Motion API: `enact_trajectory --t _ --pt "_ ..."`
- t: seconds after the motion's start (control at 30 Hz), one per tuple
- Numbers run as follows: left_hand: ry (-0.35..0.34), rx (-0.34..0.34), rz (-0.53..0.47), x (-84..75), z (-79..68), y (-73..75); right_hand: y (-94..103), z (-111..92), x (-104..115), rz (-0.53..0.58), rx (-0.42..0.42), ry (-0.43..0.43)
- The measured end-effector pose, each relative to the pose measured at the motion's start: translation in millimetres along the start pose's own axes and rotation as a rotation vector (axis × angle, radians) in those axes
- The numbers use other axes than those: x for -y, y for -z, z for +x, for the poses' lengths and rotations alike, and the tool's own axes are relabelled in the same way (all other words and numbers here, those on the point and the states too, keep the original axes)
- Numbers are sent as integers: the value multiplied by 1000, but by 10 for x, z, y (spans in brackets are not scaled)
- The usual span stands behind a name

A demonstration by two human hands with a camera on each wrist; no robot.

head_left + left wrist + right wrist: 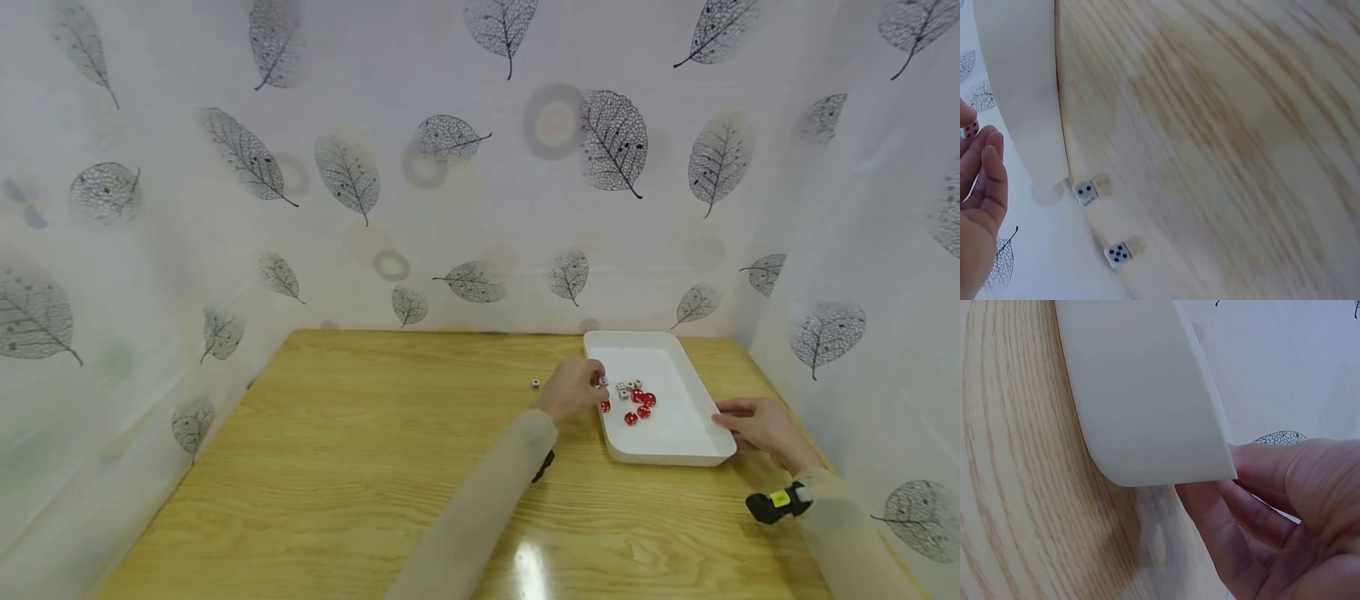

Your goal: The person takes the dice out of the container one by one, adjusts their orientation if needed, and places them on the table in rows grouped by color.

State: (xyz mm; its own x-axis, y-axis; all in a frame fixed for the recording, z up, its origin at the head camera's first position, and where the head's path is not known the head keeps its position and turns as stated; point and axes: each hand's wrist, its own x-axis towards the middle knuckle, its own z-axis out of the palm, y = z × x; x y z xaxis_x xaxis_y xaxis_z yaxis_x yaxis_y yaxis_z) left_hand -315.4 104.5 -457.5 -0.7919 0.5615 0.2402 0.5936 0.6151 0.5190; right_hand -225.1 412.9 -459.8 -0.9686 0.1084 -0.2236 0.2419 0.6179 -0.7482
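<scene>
My left hand [573, 388] is at the near-left rim of a white tray [678, 433], pinching a white die [971, 129] between thumb and fingers. Inside the tray lie several red dice [643, 412] and several white dice [623, 394], loosely grouped toward its left side. My right hand [765, 429] holds the tray's right wall, thumb on the rim and fingers beneath, as the right wrist view shows [1297, 506]. Left of the left hand, a white die [535, 383] rests on the table. Two white dice appear on the tabletop in the left wrist view, one with five blue dots [1117, 254].
A wood-grain table [337, 467] stretches far to the left of the tray. Pale curtains with leaf prints [480, 167] hang behind the table and along both sides. The right curtain [862, 375] hangs close beside my right hand.
</scene>
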Motion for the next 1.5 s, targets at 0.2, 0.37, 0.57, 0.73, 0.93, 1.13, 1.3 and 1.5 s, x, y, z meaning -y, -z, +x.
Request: enact_trajectory --t 0.2,0.37,0.57,0.73,0.93,1.13,1.3,1.5 --pt "21 27 -30 104 -40 146 6 6 8 -9 5 -4" --pt "37 42 -69 286 -98 260 0 2 15 1 9 3" --pt "91 44 -21 496 -180 376 3 21 2 -2 7 -12" --pt "100 44 -11 606 -241 471 2 28 -11 -3 1 -16" --pt "136 15 -16 805 -317 525 2 17 -28 6 28 -25" --pt "149 -15 -27 967 -388 555 -9 14 -40 7 24 -27" --pt "221 -2 -49 1034 -432 604 6 25 -28 4 13 -19" --pt "283 16 -28 1103 -461 617 16 28 -19 0 12 -19"
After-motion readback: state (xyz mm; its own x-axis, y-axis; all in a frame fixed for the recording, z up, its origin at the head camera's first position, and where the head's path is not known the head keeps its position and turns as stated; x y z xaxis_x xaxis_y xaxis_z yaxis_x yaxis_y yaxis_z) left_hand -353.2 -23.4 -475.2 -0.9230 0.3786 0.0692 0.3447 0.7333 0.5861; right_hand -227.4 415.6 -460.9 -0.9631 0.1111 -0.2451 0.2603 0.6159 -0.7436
